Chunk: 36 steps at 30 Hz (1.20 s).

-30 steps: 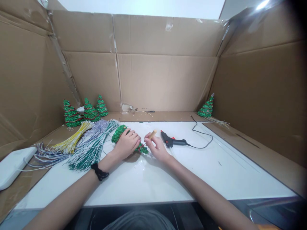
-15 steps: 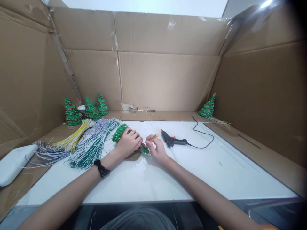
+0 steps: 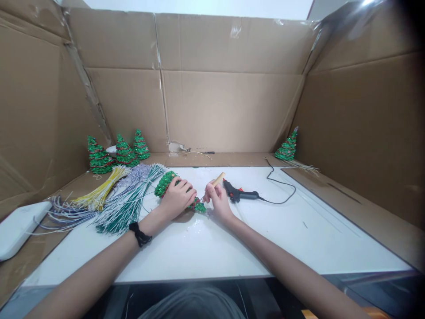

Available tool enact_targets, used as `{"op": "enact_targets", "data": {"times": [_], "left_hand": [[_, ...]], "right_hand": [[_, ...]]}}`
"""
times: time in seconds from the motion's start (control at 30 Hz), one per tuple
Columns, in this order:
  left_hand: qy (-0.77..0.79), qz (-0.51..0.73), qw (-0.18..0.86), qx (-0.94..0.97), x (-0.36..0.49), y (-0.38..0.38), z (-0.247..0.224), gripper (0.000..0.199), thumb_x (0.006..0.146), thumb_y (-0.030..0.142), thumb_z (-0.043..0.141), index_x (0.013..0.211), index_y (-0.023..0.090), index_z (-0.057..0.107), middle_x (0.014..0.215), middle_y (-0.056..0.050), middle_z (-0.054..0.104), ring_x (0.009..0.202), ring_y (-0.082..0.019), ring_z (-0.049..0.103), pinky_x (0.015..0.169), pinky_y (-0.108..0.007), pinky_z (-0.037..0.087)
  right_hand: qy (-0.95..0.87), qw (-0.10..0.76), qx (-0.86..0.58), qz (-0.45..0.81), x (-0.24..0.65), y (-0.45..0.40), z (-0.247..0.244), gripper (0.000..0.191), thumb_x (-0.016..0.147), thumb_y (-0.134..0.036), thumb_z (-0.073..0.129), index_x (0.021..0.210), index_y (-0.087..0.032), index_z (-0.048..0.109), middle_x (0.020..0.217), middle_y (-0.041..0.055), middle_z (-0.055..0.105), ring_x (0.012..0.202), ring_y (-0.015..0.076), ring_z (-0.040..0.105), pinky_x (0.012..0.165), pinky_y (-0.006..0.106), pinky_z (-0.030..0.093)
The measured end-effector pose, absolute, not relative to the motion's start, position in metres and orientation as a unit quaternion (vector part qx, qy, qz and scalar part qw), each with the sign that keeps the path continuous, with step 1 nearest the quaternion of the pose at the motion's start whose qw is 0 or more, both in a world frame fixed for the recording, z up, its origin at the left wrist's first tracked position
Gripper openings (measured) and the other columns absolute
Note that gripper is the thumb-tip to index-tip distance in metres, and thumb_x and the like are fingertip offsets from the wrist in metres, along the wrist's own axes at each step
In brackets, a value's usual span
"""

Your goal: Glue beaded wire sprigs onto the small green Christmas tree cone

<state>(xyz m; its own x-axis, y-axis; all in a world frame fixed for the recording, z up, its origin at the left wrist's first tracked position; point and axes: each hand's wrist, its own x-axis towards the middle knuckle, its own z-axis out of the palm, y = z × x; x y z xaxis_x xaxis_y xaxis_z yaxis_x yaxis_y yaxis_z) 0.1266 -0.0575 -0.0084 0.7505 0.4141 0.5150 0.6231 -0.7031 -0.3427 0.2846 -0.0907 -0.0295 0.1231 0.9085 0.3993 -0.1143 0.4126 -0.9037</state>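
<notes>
A small green beaded Christmas tree [image 3: 164,182] with red trim lies on its side on the white board, its tip pointing right. My left hand [image 3: 177,197] is closed over the tree's middle and covers much of it. Between the fingers of my right hand [image 3: 217,199] is a wooden-handled tool [image 3: 218,178], handle up, with a thin dark shaft slanting toward the tree near its tip. What its point does there is too small to tell. Just right of that hand lies a black glue gun [image 3: 241,194] with an orange nozzle tip.
Bundles of yellow [image 3: 102,190], purple and green wires [image 3: 133,204] lie left. Several finished trees [image 3: 126,150] stand at the back left, another tree [image 3: 287,145] at the back right. A white device [image 3: 25,228] sits far left. Cardboard walls [image 3: 232,110] surround the white board [image 3: 299,239].
My right hand has moved slightly right and away from the tree, and the tool's handle now tilts more upright. My left hand stays on the tree.
</notes>
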Motion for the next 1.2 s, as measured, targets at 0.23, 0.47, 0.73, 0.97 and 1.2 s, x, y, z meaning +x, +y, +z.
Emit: {"op": "enact_targets", "data": {"times": [0.23,0.47,0.73,0.97,1.2], "left_hand": [[-0.29,-0.202,0.25,-0.902,0.127,-0.059,-0.006,0.028,0.092,0.023,0.037,0.082,0.021,0.062,0.087,-0.003,0.065,0.09,-0.019,0.053,0.091,-0.042,0.032],[-0.287,-0.217,0.262,-0.896,0.128,-0.056,-0.007,0.024,0.091,0.023,0.041,0.08,0.02,0.062,0.084,-0.002,0.065,0.088,-0.018,0.054,0.09,-0.041,0.033],[-0.285,-0.224,0.263,-0.894,0.127,-0.055,-0.009,0.024,0.091,0.023,0.041,0.081,0.02,0.063,0.084,-0.001,0.065,0.088,-0.018,0.054,0.09,-0.04,0.033],[-0.29,-0.227,0.261,-0.892,0.126,-0.055,-0.008,0.024,0.091,0.023,0.04,0.081,0.02,0.062,0.084,-0.001,0.066,0.088,-0.018,0.054,0.09,-0.04,0.033],[-0.286,-0.231,0.259,-0.893,0.127,-0.054,-0.008,0.025,0.092,0.022,0.04,0.081,0.02,0.062,0.085,-0.001,0.066,0.088,-0.018,0.054,0.092,-0.04,0.033]], "right_hand": [[-0.478,0.638,-0.375,0.473,0.289,-0.083,-0.036,0.037,0.076,-0.055,0.056,0.071,-0.021,0.043,0.042,-0.0086,0.045,0.044,0.0103,0.048,0.053,0.024,0.039],[-0.399,0.63,-0.364,0.557,0.291,-0.077,-0.04,0.043,0.065,-0.059,0.066,0.07,-0.021,0.046,0.038,-0.0086,0.047,0.041,0.0098,0.047,0.05,0.023,0.039],[-0.364,0.596,-0.35,0.624,0.298,-0.074,-0.045,0.04,0.064,-0.053,0.071,0.068,-0.019,0.05,0.042,-0.0067,0.051,0.041,0.0078,0.042,0.053,0.023,0.041],[-0.355,0.578,-0.354,0.644,0.301,-0.072,-0.045,0.034,0.069,-0.049,0.068,0.07,-0.019,0.051,0.045,-0.0054,0.052,0.045,0.0093,0.046,0.055,0.023,0.041],[-0.336,0.553,-0.343,0.681,0.303,-0.072,-0.041,0.025,0.078,-0.039,0.062,0.069,-0.019,0.051,0.046,-0.0052,0.051,0.046,0.0097,0.046,0.061,0.025,0.044]]}}
